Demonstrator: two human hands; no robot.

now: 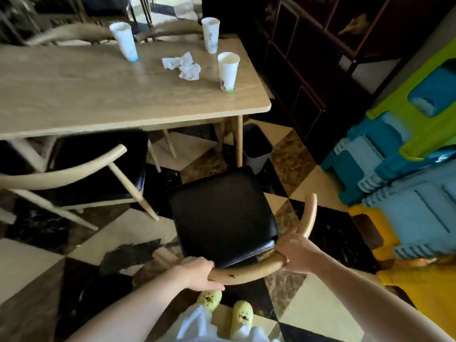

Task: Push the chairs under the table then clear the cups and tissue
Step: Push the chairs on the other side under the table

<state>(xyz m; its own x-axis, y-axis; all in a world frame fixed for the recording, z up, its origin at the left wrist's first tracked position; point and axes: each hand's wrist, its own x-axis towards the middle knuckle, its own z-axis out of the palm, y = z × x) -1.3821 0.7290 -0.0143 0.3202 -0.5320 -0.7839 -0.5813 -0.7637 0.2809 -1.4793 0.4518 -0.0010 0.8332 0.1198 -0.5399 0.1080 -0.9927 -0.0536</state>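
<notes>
A wooden chair with a black seat (222,215) stands on the floor in front of me, clear of the light wood table (74,95). My left hand (197,274) and my right hand (296,251) both grip its curved backrest. A second black-seated chair (98,169) sits to the left, its seat partly under the table edge. On the tabletop stand three white paper cups, one on the left (124,41), one at the back (211,34) and one near the right edge (228,71). Crumpled tissue (183,65) lies between them.
A small bin (257,149) stands on the floor by the table's right leg. A dark cabinet (308,70) lines the far right. Colourful plastic play panels (399,156) stand at the right. More chair backs (74,33) show behind the table. The floor is checkered tile.
</notes>
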